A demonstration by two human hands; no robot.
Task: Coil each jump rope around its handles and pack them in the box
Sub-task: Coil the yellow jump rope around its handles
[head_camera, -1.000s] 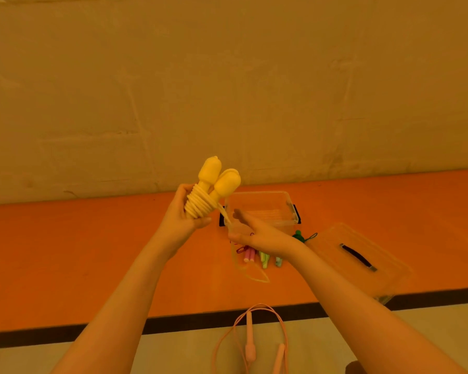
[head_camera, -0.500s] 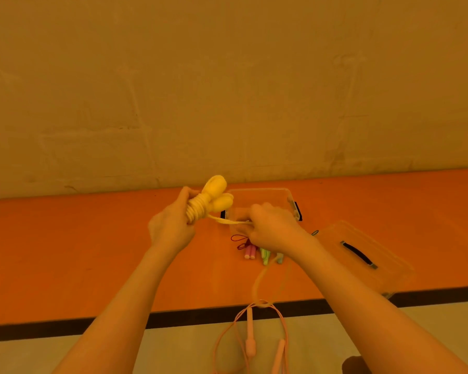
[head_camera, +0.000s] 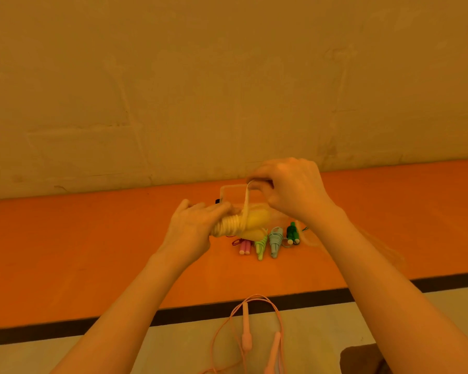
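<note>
Above orange floor [head_camera: 92, 252], yellow jump rope [head_camera: 243, 222] in left grip [head_camera: 192, 228].

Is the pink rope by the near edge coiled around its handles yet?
No: the pink rope lies loose, its cord looping freely around both handles.

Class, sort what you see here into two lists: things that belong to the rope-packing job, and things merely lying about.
Belongs to the job:
- yellow jump rope, gripped by the left hand, cord pulled by the right hand
- clear box
- pink, light green, blue and dark green coiled ropes
- uncoiled pink rope

Just lying about:
- nothing I can name; a dark object at the bottom edge is unclear
</note>
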